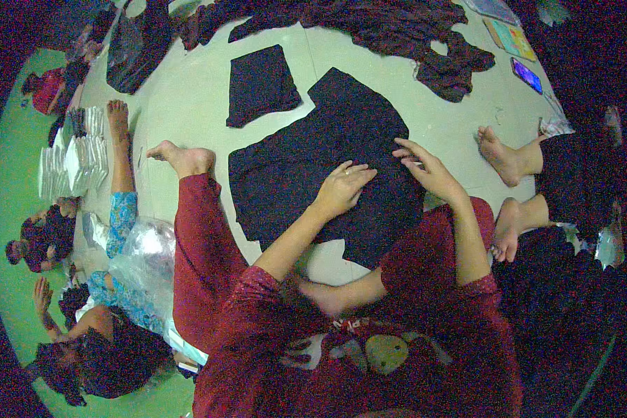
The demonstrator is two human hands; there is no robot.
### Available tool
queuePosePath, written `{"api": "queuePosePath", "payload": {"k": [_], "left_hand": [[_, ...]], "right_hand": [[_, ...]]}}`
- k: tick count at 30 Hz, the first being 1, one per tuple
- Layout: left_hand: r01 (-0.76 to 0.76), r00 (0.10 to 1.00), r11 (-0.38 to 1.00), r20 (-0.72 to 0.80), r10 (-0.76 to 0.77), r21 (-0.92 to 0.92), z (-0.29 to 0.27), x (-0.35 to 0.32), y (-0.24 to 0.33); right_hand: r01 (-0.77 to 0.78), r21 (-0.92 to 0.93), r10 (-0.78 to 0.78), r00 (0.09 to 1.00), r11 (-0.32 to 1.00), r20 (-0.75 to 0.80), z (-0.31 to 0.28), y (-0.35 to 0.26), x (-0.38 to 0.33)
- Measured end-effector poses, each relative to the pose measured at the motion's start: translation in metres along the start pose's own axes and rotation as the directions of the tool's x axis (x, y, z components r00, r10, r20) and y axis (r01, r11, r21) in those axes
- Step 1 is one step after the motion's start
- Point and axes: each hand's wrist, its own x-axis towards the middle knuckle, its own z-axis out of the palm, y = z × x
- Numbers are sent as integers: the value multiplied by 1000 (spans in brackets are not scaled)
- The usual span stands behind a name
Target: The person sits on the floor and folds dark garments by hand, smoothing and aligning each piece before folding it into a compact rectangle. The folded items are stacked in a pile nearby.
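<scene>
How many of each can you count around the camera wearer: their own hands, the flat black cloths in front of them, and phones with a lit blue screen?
Own hands: 2 (left hand, right hand)
Flat black cloths: 2 (large spread garment, smaller cloth)
Lit phone: 1
Total: 5

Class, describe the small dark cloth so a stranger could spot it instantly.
On the pale floor, find the large dark garment beneath the person's left hand. Beyond its upper-left edge lies the small dark cloth, compact and squarish, unlike the crumpled dark heap farther off.
</scene>
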Motion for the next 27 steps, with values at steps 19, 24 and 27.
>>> {"api": "queuePosePath", "payload": {"k": [19,24,27], "left_hand": [[396,852,863,-225,-473,-314,-60,-47,-54],[554,829,775,-287,-480,303,-113,-123,-121],[520,852,784,-151,-501,339,-122,-142,-132]], "right_hand": [[98,-522,-14,986,847,164,61,19,27],[128,-556,-56,988,821,144,64,21,26],[119,-563,-28,985,818,169,65,21,28]]}}
